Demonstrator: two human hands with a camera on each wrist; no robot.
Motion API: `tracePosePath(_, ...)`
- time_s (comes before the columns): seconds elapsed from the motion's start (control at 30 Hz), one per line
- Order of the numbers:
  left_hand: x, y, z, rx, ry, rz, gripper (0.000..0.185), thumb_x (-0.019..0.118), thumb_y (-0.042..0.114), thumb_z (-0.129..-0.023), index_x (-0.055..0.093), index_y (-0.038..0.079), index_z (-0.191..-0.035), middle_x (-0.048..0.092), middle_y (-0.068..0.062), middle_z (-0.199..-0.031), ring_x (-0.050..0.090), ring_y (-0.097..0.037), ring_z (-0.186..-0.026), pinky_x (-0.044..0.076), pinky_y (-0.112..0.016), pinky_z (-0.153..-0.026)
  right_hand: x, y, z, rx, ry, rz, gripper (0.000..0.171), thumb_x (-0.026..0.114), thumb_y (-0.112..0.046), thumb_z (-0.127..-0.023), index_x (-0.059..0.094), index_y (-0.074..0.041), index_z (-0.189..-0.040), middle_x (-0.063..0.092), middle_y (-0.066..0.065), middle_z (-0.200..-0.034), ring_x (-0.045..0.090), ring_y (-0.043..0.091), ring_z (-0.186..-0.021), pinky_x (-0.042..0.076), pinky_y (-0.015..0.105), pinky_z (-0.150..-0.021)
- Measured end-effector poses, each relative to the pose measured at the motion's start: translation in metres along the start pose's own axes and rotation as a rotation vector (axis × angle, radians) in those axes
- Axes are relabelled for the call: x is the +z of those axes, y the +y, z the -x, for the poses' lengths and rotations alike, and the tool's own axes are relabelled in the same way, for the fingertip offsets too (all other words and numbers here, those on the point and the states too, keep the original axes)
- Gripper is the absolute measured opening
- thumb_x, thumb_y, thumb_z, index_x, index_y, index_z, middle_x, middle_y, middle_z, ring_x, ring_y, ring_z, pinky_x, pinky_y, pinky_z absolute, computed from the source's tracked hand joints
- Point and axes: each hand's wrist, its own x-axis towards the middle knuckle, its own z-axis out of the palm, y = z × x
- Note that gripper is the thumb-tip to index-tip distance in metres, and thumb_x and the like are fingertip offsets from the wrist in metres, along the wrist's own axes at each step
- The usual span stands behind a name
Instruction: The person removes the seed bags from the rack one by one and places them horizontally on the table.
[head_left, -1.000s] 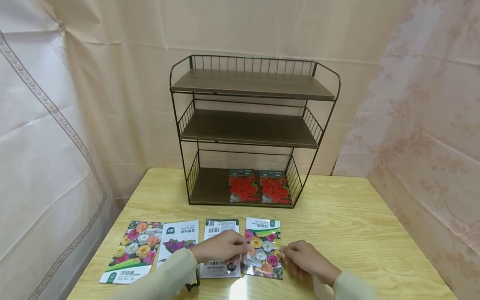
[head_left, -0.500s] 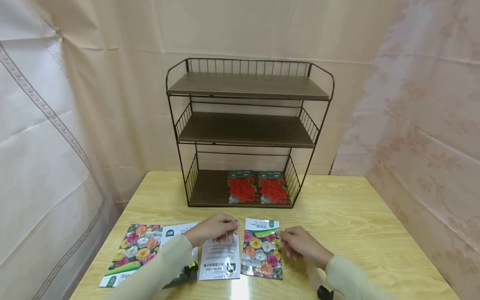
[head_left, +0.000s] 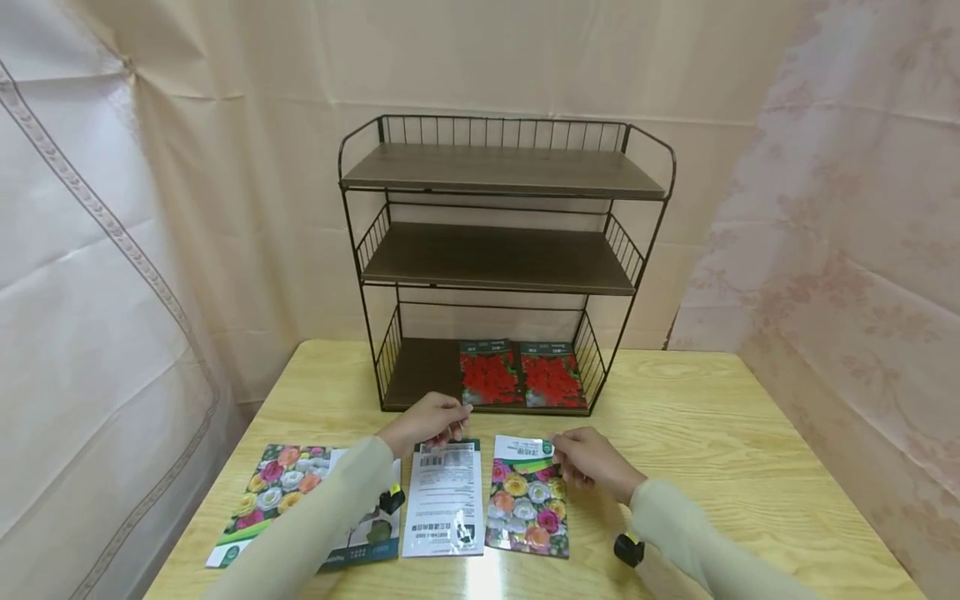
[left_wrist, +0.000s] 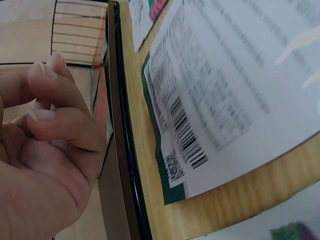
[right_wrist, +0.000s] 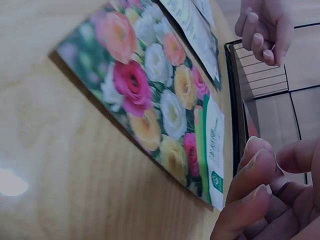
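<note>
a: writing first. what reads?

b: floral packet [head_left: 528,508]: "洋桔梗" on the white end, which faces the rack [head_left: 502,171]; green badge alongside, small print too fine. text-covered packet [head_left: 442,500]: barcode and qr code at the green-edged far end, rows of blurred text; near end, upside down, seems to read "vegetable seed".

a: the red-flowered packets?

b: two, left one [head_left: 490,377] and right one [head_left: 553,377], side by side on the rack's bottom shelf. pale lettering on dark headers, too small to read.

a: appearance of the floral packet?

b: glossy, flat on the bench [head_left: 720,467], just right of the text-covered packet. pink, orange, yellow and white blooms; green curved stripe below the white end. a matching packet [head_left: 288,482] lies at far left, white end toward the person. between, a partly hidden packet [head_left: 378,533], white with a dark near band, under the left sleeve [head_left: 322,508] in the head view.

a: grip states?

b: left grip [head_left: 429,419]: fingers loosely bent, holding nothing, above the text-covered packet's far end. right grip [head_left: 594,461]: likewise loosely bent around nothing, at the floral packet's upper right corner; contact there, cannot tell.
</note>
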Motion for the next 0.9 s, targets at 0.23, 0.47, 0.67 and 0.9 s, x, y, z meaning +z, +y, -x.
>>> tracePosePath(0.23,-0.004,-0.001,-0.011,-0.041,0.033,0.031,0.038,0.052,0.027,-0.110,0.067,-0.009,-0.109,0.066,-0.007,-0.077,0.046,-0.011,-0.052,0.035,-0.030,-0.052,0.004,-0.007,-0.013,-0.004,0.041,0.027,0.045,0.049,-0.031,-0.110,0.066,0.003,-0.086,0.058,0.005,-0.062,0.041,0.014,-0.049,0.032,0.030,-0.048)
tracePosePath(0.47,-0.011,-0.010,-0.022,-0.043,0.105,0.057,0.041,0.052,0.026,-0.110,0.068,-0.012,-0.105,0.066,-0.010,-0.073,0.043,-0.011,-0.051,0.036,-0.028,-0.050,0.010,-0.014,-0.033,-0.039,0.073,0.053,0.047,0.050,-0.032,-0.110,0.067,0.005,-0.085,0.059,0.008,-0.064,0.042,0.016,-0.049,0.035,0.032,-0.048)
tracePosePath(0.67,-0.011,-0.017,-0.028,-0.049,0.122,0.000,0.043,0.050,0.024,-0.110,0.073,-0.011,-0.097,0.072,-0.012,-0.074,0.049,-0.011,-0.053,0.036,-0.026,-0.050,0.013,-0.011,-0.052,-0.029,0.114,0.076,0.051,0.050,-0.032,-0.110,0.066,0.003,-0.077,0.060,0.010,-0.061,0.042,0.015,-0.048,0.035,0.028,-0.044)
tracePosePath(0.9,-0.014,-0.014,-0.033,-0.084,0.176,-0.028,0.043,0.052,0.022,-0.109,0.073,-0.011,-0.091,0.073,-0.016,-0.075,0.061,-0.012,-0.055,0.038,-0.023,-0.048,0.013,-0.016,-0.072,-0.025,0.139,0.092,0.052,0.049,-0.031,-0.110,0.067,0.002,-0.073,0.057,0.008,-0.060,0.042,0.017,-0.047,0.034,0.029,-0.041)
